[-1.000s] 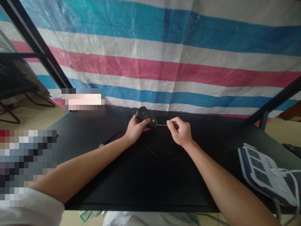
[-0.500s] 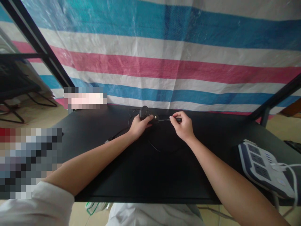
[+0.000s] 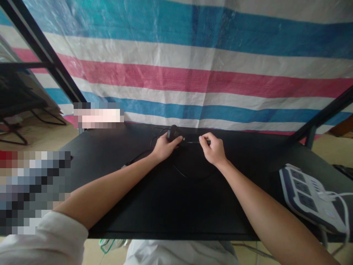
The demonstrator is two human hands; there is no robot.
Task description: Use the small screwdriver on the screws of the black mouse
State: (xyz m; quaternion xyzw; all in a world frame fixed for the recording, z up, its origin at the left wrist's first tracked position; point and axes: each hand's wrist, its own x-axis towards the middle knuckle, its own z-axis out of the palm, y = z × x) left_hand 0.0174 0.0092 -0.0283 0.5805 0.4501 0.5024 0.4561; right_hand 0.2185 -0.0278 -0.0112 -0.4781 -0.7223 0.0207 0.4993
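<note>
My left hand (image 3: 163, 147) is closed round a small, rounded black device (image 3: 173, 131) that looks like a computer mouse, with the thumb across it and a pale dot near its right end. My right hand (image 3: 214, 149) grips a screwdriver (image 3: 194, 142) by its black handle. The thin shaft points left at the device's right end; whether the tip touches it is too small to tell. Behind my left hand, a thin black cable (image 3: 154, 137) loops on the black table (image 3: 171, 206). A cable end with a pale plug (image 3: 124, 166) lies beside my left forearm.
A white and dark blue power strip (image 3: 311, 198) with a white cord plugged in lies at the table's right. Striped plastic sheeting (image 3: 176, 77) hangs behind the table, between dark frame posts (image 3: 59, 70). Blurred-out patches cover things at the left.
My left hand and the black device have shifted slightly right, and the device has turned a little. The screwdriver in my right hand has moved only slightly.
</note>
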